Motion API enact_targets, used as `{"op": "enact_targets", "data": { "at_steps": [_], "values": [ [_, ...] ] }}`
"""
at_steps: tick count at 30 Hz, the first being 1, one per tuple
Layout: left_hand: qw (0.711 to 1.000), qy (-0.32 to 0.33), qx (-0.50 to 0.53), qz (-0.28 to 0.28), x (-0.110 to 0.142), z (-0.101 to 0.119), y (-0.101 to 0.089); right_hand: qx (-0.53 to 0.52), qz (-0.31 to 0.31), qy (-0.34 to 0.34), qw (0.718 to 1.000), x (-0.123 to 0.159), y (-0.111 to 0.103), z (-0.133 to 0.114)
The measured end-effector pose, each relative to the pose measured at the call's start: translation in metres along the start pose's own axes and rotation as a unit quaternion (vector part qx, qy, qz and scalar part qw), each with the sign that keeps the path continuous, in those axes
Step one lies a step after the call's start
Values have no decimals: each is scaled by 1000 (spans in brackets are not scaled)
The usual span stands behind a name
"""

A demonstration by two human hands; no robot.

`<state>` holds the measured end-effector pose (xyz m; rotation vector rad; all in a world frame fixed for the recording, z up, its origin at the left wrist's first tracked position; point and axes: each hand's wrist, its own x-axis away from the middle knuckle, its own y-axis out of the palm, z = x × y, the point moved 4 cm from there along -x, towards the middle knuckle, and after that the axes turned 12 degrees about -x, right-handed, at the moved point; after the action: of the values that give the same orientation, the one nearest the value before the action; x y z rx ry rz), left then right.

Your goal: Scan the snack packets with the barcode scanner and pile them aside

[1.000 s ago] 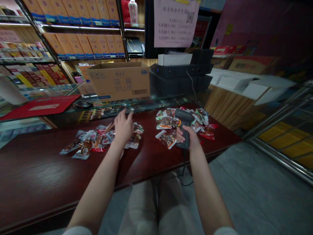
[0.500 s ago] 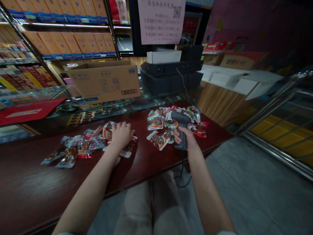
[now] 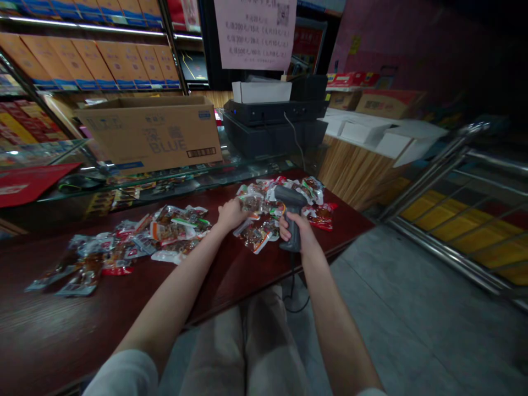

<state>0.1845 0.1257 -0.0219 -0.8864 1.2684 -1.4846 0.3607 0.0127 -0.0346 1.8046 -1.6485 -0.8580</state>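
My right hand (image 3: 297, 230) is wrapped round the handle of a dark barcode scanner (image 3: 292, 204), held over the right pile of snack packets (image 3: 312, 190). My left hand (image 3: 231, 214) is at the left side of that pile, its fingers bent against the edge of a clear snack packet (image 3: 251, 202) with brown contents. Its fingertips are partly hidden. Just below lies another snack packet (image 3: 254, 236) with a white and orange edge. A second pile of snack packets (image 3: 134, 240) spreads over the dark red table (image 3: 231, 283) to the left.
An open cardboard box (image 3: 152, 135) stands on the glass counter behind the table, beside a black cash register (image 3: 274, 135). A computer mouse (image 3: 80, 182) and a red sheet (image 3: 33, 181) are at the left. Metal railing (image 3: 445, 236) rises at the right. The scanner's cable (image 3: 292, 286) hangs below the table edge.
My left hand has left the left pile and moved right to the right pile. A green-edged packet now shows on the left pile. The scanner stays in my right hand; the view has shifted.
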Motion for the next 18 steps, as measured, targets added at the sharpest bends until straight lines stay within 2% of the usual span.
{"op": "enact_targets", "data": {
  "at_steps": [3, 5, 6, 9, 10, 12, 15, 18],
  "values": [
    [987, -29, 155, 15, 2, -4, 1, 0, 3, -7, 1000, -1, -3, 1],
    [950, -49, 309, -4, 7, -4, 0, 3, 4, -10, 1000, -1, -4, 2],
    [918, -49, 393, -26, 11, -2, -2, 5, 3, -9, 1000, -1, -5, 2],
    [790, -22, 604, -104, 30, 3, -11, 7, -4, 6, 1000, 0, -3, 1],
    [755, -15, 646, -116, 37, 2, -16, 9, -10, 15, 1000, 1, -2, 1],
    [706, -13, 700, -109, 50, -6, -26, 16, -30, 36, 999, 4, 1, 1],
    [668, -2, 739, -89, 63, -22, -36, 28, -72, 77, 994, 9, 7, 5],
    [632, 0, 771, -84, 67, -36, -34, 45, -108, 122, 986, 15, 12, 11]
  ]
}}
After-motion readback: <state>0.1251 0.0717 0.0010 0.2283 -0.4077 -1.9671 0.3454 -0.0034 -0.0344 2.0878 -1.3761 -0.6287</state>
